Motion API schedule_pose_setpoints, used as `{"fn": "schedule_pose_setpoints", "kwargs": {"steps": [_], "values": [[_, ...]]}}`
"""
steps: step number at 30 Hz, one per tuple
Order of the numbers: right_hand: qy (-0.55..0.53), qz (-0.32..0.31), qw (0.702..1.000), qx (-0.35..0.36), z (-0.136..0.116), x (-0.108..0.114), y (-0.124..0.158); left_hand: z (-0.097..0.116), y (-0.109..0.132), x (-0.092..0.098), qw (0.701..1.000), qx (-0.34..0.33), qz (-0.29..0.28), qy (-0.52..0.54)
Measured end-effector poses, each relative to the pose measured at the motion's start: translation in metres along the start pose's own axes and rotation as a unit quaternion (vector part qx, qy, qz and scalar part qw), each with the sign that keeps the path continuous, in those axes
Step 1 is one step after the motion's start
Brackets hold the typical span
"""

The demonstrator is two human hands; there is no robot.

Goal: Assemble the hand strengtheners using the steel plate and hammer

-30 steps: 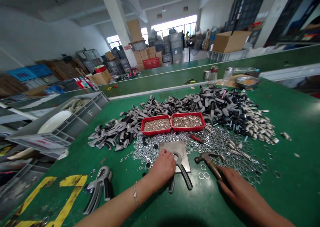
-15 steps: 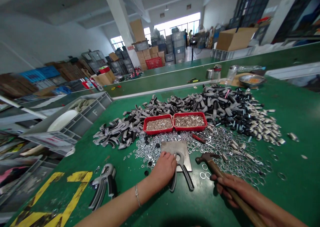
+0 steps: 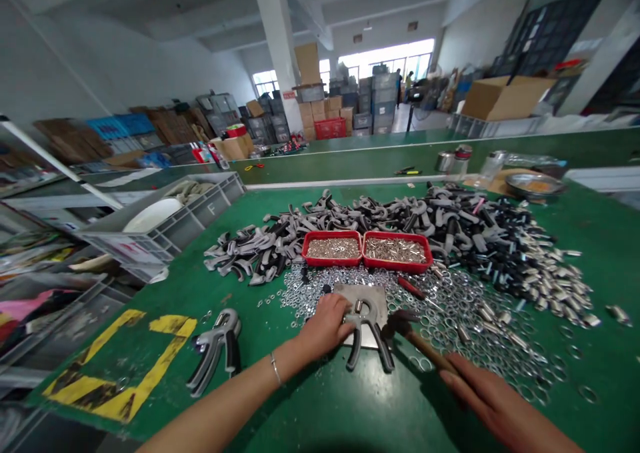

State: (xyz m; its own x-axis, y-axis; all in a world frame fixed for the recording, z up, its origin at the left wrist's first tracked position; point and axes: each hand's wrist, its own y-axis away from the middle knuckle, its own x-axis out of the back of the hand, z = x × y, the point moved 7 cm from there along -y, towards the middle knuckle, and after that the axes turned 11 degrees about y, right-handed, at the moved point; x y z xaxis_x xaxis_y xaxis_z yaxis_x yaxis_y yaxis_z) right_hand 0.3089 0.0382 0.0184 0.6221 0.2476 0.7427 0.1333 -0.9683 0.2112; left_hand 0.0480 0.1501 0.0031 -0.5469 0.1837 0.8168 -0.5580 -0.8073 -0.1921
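Note:
My left hand point(image 3: 325, 325) pinches the top of a grey-and-black hand-grip part point(image 3: 367, 330) that lies on a small metal plate point(image 3: 373, 294). My right hand point(image 3: 493, 403) is closed round the wooden handle of a hammer point(image 3: 417, 340), whose head is just right of the part, over the plate's right edge. A finished hand gripper point(image 3: 216, 350) lies to the left on the green table point(image 3: 350, 413).
Two red trays point(image 3: 367, 249) of small metal pieces sit behind the plate, amid scattered washers and rings point(image 3: 465, 313). Behind them is a long heap of grey and black handles point(image 3: 380, 220) and metal sleeves. A grey crate point(image 3: 165, 223) stands at the table's left edge.
My right hand took up the hammer from the table and brought its head left toward the part. My left hand stayed on the part. The view shifted right.

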Motion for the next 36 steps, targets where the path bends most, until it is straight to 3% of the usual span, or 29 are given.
{"fn": "schedule_pose_setpoints", "kwargs": {"steps": [4,7,11,13,16,19,22,25,29,32,36], "values": [[0.007,-0.017,0.999,0.029,-0.043,0.015,-0.011,-0.016,-0.039,0.046,0.998,0.023,0.038,-0.053],[0.018,0.000,0.999,0.044,-0.058,0.014,-0.030,-0.045,-0.083,0.068,0.991,0.068,0.008,-0.116],[0.055,-0.067,0.996,0.031,-0.052,-0.012,-0.050,-0.089,-0.130,0.075,0.981,0.133,-0.023,-0.142],[0.031,-0.065,0.997,0.029,-0.050,-0.016,-0.051,-0.109,-0.142,0.071,0.974,0.168,-0.040,-0.148],[0.019,-0.022,0.999,0.013,-0.043,-0.013,-0.051,-0.128,-0.146,0.065,0.967,0.196,-0.052,-0.153],[0.033,-0.064,0.997,-0.014,-0.024,-0.023,-0.057,-0.134,-0.141,0.064,0.968,0.195,-0.040,-0.151],[-0.030,-0.106,0.994,-0.019,-0.008,-0.035,-0.062,-0.135,-0.134,0.068,0.973,0.183,-0.006,-0.140],[-0.140,-0.046,0.987,-0.069,0.006,-0.042,-0.056,-0.134,-0.128,0.074,0.975,0.175,0.038,-0.129],[-0.319,0.067,0.929,-0.172,0.025,-0.059,-0.034,-0.132,-0.127,0.081,0.973,0.180,0.078,-0.125],[-0.390,0.042,0.895,-0.211,0.031,-0.077,-0.025,-0.134,-0.132,0.085,0.970,0.194,0.079,-0.121],[-0.420,0.000,0.885,-0.199,0.033,-0.084,-0.029,-0.132,-0.136,0.085,0.968,0.206,0.071,-0.121]]}}
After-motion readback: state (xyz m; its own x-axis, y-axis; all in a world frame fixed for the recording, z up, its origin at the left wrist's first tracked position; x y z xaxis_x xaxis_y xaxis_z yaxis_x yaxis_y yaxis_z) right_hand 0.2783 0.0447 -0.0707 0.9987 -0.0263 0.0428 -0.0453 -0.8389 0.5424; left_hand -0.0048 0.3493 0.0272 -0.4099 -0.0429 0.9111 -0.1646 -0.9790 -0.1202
